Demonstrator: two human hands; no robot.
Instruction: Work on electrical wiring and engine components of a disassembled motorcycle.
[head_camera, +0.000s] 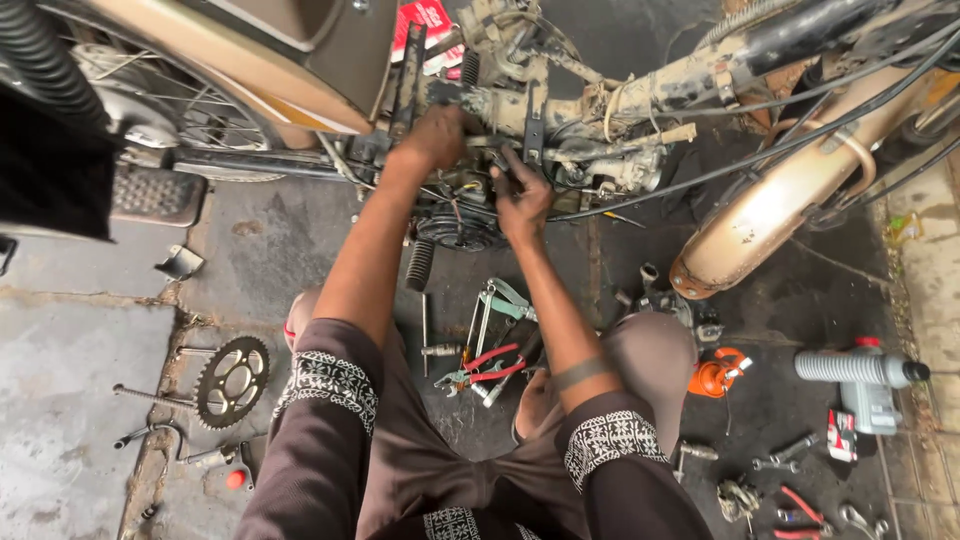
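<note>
both hands, left hand (432, 135) and right hand (522, 200), are clenched on the muddy motorcycle frame (600, 100); sprocket (233, 380) on the floor (60, 400).

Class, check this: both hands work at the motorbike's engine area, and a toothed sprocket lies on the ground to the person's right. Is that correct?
Not quite. The head view shows the sprocket on the person's left. Both the left hand and right hand are indeed at the engine area.
</note>
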